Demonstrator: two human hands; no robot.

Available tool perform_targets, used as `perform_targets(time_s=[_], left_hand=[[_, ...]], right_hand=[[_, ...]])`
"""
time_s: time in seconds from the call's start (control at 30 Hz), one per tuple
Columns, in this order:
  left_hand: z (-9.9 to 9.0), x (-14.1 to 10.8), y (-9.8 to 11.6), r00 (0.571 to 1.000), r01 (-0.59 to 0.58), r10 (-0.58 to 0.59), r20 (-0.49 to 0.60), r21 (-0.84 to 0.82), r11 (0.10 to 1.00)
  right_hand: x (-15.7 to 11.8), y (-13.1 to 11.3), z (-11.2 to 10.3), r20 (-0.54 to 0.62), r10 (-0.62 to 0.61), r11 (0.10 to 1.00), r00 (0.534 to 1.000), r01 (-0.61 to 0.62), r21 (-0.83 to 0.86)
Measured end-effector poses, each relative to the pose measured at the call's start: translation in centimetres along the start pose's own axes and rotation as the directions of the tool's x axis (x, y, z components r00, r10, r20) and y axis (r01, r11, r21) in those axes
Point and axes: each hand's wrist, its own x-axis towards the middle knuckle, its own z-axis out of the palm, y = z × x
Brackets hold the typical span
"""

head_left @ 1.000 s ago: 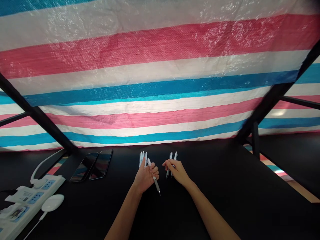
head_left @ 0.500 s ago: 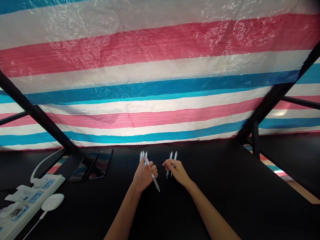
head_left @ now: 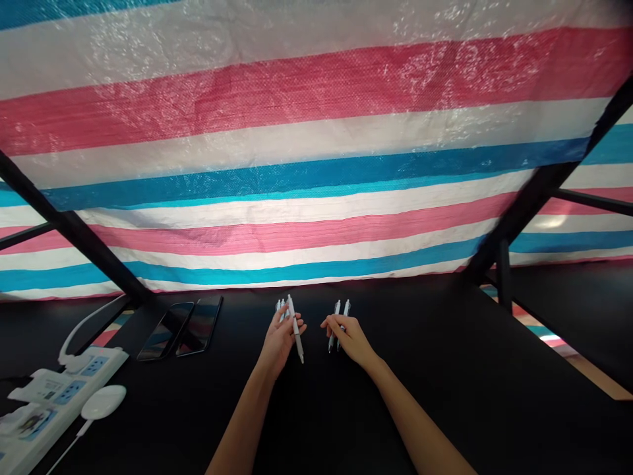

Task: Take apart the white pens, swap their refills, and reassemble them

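Note:
A white-and-grey pen [head_left: 297, 335] is held in my left hand [head_left: 279, 343], between the thumb and the fingers, its lower end pointing toward me. Just behind that hand, the tops of other white pens [head_left: 280, 305] show; the fingers cover the rest of them. My right hand [head_left: 350, 336] is closed, its fingers curled over two more pens [head_left: 337, 307] lying side by side on the black table [head_left: 326, 422]. Whether the right fingers grip anything is hidden beneath the hand.
Two dark phones [head_left: 165, 331] lie to the left at the back. A white power strip [head_left: 74, 389] with plugs and a white round charger [head_left: 105, 401] on a cable occupy the left side. Black frame bars [head_left: 514, 218] and a striped plastic sheet [head_left: 316, 175] rise behind the table.
The pen in my left hand has turned to point more straight toward me, and its lower end has shifted up and left. My right hand stays almost still.

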Motion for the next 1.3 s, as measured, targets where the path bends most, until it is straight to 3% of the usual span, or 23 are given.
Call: perform_targets(time_s=[0.1,0.17,0.33,0.47,0.73,0.97,1.07,1.3], left_hand=[[-0.4,0.2,-0.4,0.977,-0.209,0.215,0.001,0.249,0.946],[-0.6,0.2,-0.6,0.954,-0.281,0.300,0.015,0.395,0.875],[-1.0,0.2,-0.6,0.932,-0.322,0.362,0.032,0.532,0.783],[-1.4,0.5,-0.9,0.920,-0.365,0.375,0.118,0.609,0.704],[-2.0,0.5,-1.7,0.843,-0.444,0.418,0.338,0.877,0.185],[-1.6,-0.2,-1.8,0.818,-0.453,0.350,0.455,0.886,-0.093],[-1.7,-0.2,-1.8,0.819,-0.432,0.362,0.446,0.893,-0.123],[-2.1,0.2,-1.7,0.816,-0.401,0.457,0.353,0.916,0.007]], right_hand=[[0.0,0.1,0.0,-0.004,0.005,1.000,1.000,-0.005,-0.014],[0.0,0.1,-0.1,-0.005,0.005,1.000,1.000,-0.005,-0.014],[0.0,0.0,-0.2,-0.002,0.007,1.000,1.000,-0.007,-0.017],[0.0,0.0,-0.2,-0.002,0.006,1.000,1.000,-0.006,-0.026],[0.0,0.2,-0.2,-0.001,0.004,1.000,1.000,-0.004,-0.015],[0.0,0.2,-0.2,0.004,0.016,1.000,1.000,-0.015,-0.024],[0.1,0.0,-0.3,0.002,0.017,0.999,1.000,-0.017,-0.028],[0.2,0.5,-0.6,-0.053,0.069,0.984,0.996,-0.077,-0.163]])
